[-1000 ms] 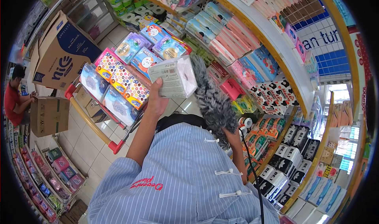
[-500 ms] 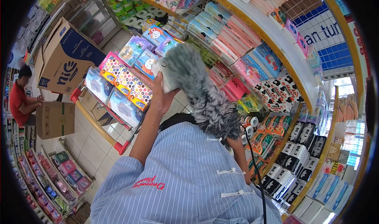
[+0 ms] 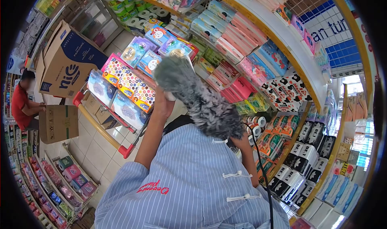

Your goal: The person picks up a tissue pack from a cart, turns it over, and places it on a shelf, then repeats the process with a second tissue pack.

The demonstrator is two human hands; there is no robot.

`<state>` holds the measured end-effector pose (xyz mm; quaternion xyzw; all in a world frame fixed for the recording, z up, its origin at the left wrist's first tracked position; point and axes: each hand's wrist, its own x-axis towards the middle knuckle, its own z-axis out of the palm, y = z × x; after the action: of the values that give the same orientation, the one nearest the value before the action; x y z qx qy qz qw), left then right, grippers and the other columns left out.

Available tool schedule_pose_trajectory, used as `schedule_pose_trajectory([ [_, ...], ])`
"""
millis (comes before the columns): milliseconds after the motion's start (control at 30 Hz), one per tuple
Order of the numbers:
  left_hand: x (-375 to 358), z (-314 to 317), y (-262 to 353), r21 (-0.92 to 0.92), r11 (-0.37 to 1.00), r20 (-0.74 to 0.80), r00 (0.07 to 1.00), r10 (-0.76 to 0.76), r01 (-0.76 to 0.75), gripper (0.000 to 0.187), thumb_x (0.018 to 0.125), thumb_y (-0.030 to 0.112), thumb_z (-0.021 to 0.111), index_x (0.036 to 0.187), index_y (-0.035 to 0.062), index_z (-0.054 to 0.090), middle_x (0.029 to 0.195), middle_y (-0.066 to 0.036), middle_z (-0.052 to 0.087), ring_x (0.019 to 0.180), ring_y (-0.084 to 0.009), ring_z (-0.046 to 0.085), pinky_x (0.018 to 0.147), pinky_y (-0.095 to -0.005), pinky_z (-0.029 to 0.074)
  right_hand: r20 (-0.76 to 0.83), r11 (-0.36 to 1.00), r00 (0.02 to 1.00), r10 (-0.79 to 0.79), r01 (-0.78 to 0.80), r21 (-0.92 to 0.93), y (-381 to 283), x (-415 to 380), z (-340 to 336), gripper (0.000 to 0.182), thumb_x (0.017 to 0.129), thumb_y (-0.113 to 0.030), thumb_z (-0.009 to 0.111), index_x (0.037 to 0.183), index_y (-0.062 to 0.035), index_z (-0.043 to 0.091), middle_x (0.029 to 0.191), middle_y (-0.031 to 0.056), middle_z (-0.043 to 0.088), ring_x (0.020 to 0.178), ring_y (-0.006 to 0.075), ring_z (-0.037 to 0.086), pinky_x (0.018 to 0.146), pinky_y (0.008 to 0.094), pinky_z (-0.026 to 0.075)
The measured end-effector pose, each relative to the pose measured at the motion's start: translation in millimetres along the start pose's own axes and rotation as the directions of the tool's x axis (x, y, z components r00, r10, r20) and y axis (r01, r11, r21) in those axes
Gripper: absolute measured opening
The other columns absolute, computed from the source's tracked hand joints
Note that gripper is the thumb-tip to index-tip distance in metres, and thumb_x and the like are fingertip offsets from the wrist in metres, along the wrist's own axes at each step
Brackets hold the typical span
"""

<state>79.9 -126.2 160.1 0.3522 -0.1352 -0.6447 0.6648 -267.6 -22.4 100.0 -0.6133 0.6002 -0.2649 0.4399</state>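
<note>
A fluffy grey duster [image 3: 197,96] slants across the middle of the head view. My right forearm [image 3: 244,158] runs up to its lower end, where the fur covers my right hand and its fingers. Behind the duster's tip, my left hand [image 3: 164,103] is raised and closed around a pale tissue pack [image 3: 171,96], mostly hidden by the fur. Just left of that hand, a trolley [image 3: 100,126] carries polka-dot tissue packs [image 3: 129,84], blue-and-white packs [image 3: 125,108] and cartoon-print packs [image 3: 149,62].
Shelves of tissue packs [image 3: 242,35] curve along the right, with black-and-white packs [image 3: 298,160] lower down. A large carton [image 3: 70,59] stands beyond the trolley. At the far left, a person in red [image 3: 25,102] is by another carton [image 3: 59,122]. A low shelf [image 3: 72,172] stands lower left.
The duster's tip has moved down and left, over the pack in my left hand, which showed more before. My left hand has dropped slightly. The person in red has shifted a little.
</note>
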Motion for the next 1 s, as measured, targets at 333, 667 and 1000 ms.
schedule_pose_trajectory([
  [333,-1,22,12,-0.296,0.954,0.042,0.998,-0.048,0.058,0.079,0.088,0.063,0.05,0.142,0.0068,0.036,0.14,-0.018,0.043,0.126,-0.0381,0.046,0.107,-0.0572,0.037,-0.288,0.996,0.957,0.023,0.001,0.086,-19,15,-1,0.04,0.075,-0.015,0.077,0.109,0.0022,0.063,0.106,0.0127,0.069,0.101,0.0243,0.065,0.089,0.0373,0.049],
  [667,2,35,11,-0.477,0.861,0.023,0.982,-0.188,0.176,0.075,0.084,0.062,0.056,0.137,0.0111,0.045,0.138,-0.016,0.047,0.122,-0.0375,0.049,0.106,-0.0602,0.034,-0.344,0.995,0.934,-0.095,0.1,-0.003,58,23,24,0.045,0.06,-0.011,0.077,0.101,0.0009,0.063,0.096,0.0128,0.063,0.095,0.0293,0.06,0.087,0.0383,0.046],
  [1000,2,36,6,-0.417,0.907,-0.057,0.995,-0.085,0.054,0.071,0.085,0.06,0.054,0.137,0.0116,0.045,0.139,-0.008,0.047,0.122,-0.0331,0.048,0.103,-0.0546,0.037,-0.109,0.844,0.919,-0.38,0.296,-0.447,38,9,2,0.05,0.059,-0.014,0.082,0.103,-0.0006,0.062,0.101,0.0113,0.06,0.094,0.0311,0.06,0.084,0.039,0.048],
])
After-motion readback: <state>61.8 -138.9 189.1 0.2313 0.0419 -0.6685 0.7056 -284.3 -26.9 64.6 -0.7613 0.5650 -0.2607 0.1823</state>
